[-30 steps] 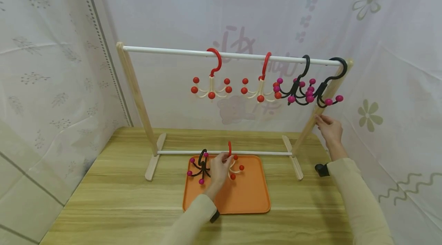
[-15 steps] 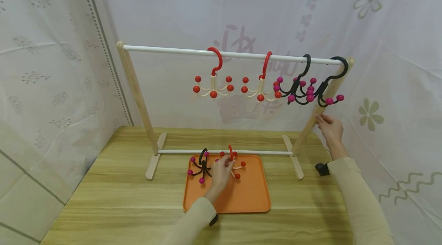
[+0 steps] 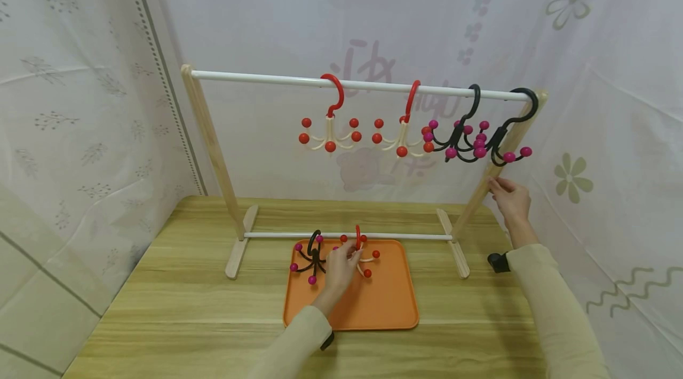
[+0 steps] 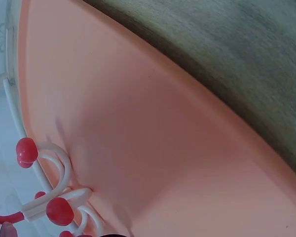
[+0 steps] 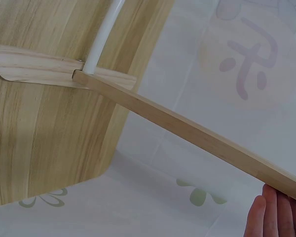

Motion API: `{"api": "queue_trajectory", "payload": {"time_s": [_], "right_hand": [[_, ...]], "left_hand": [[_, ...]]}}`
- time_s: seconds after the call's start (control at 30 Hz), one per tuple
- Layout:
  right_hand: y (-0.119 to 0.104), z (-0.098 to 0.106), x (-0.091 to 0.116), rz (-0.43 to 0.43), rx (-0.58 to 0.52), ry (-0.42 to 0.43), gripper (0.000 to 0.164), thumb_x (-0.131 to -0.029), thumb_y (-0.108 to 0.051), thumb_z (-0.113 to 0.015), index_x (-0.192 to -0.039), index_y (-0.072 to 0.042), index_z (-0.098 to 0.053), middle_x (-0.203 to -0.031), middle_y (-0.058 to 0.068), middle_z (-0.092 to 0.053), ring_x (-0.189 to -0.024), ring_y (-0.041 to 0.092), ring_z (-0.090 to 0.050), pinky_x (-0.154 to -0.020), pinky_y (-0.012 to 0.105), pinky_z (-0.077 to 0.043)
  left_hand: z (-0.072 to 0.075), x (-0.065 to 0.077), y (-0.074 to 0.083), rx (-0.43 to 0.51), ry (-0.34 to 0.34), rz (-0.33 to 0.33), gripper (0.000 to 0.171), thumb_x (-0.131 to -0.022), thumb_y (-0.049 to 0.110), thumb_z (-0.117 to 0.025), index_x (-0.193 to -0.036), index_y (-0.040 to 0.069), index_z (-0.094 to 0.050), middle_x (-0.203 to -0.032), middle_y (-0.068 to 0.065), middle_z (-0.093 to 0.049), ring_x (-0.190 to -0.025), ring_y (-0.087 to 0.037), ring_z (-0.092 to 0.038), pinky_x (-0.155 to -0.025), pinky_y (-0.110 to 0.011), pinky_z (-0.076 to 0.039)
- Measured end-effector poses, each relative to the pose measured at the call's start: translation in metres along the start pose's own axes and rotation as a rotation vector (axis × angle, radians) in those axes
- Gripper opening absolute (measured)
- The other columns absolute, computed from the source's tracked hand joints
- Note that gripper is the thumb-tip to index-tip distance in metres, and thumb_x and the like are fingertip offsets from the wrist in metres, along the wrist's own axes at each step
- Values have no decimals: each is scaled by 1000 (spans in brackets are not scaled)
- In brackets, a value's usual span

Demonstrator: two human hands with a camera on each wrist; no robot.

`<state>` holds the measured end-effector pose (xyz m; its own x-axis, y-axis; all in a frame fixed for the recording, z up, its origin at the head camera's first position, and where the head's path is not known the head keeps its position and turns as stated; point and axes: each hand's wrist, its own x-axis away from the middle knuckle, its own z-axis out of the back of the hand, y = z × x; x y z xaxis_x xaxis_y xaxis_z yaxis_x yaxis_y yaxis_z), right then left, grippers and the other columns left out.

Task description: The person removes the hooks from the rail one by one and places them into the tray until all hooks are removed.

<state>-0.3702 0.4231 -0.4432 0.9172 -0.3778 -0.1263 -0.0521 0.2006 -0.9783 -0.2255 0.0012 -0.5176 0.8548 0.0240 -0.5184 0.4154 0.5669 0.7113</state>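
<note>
**L hand (image 3: 340, 272) on red-hooked hanger (image 3: 358, 238) at tray (image 3: 379, 305); R hand (image 3: 511, 201) at post (image 3: 475, 204)**

Hanger's approx. mid-tray, hook up, cream arms w/ red balls spread below; can't tell if all arms are clear of the tray floor. L fingers (image 4: 9, 230) pinch it nr the base of the hook. Step in hand, I'd judge: securing that hold. Next move prob. calls for a straight lift, hook kept free, & care re: the dark hanger (image 3: 314, 257) just to its L in the tray, b/c the arms sit close & could snag. R fingers touch the post; can't tell if they pinch it, poss. steadying the rack (image 3: 213, 147). On the top rail (image 3: 256, 77), L to R: 2 red-hooked ones (image 3: 330, 130), then 2 black ones (image 3: 456, 136), overlapping in view. Tray's on the wood-grain desk (image 3: 160, 284), by the lower rail (image 3: 427, 236); patterned curtain (image 3: 267, 11) behind.
</note>
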Motion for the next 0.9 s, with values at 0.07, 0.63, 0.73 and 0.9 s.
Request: {"api": "queue_trajectory", "payload": {"time_s": [0.07, 0.63, 0.73, 0.9], "right_hand": [[7, 0, -7, -6, 29, 10, 42, -73, -33, -71, -109, -13, -64, -96, 3, -65, -82, 13, -60, -70, 27, -48], [-14, -6, 11, -17, 101, 29, 47, -71, -40, -70, -110, -15, -64, -97, 4, -65, -81, 13, -59, -70, 28, -48], [4, -1, -7, -31, 85, 44, 44, -73, -36, -70, -110, -14, -64, -96, 4, -65, -82, 14, -60, -68, 26, -48], [-10, -6, 8, -35, 71, 50, 43, -75, -35, -68, -111, -12, -63, -91, 1, -66, -80, 11, -61, -66, 22, -48]], "left_hand": [[1, 0, 0, -4, -8, 8, 11, -79, 13, -67, -86, 4, -66, -78, -8, -66, -72, -23, -64, -62, -33, -50], [66, -64, 44, 212, 192, -93, 22, -90, 17, -52, -96, -1, -64, -90, -13, -65, -81, -21, -63, -66, -27, -50], [87, -81, 51, 274, 223, -119, 23, -90, 15, -52, -99, -4, -62, -93, -16, -64, -82, -23, -63, -66, -25, -49], [121, -105, 54, 229, 297, -185, 22, -89, 13, -52, -100, -4, -61, -95, -17, -63, -83, -24, -62, -65, -27, -50]]}}
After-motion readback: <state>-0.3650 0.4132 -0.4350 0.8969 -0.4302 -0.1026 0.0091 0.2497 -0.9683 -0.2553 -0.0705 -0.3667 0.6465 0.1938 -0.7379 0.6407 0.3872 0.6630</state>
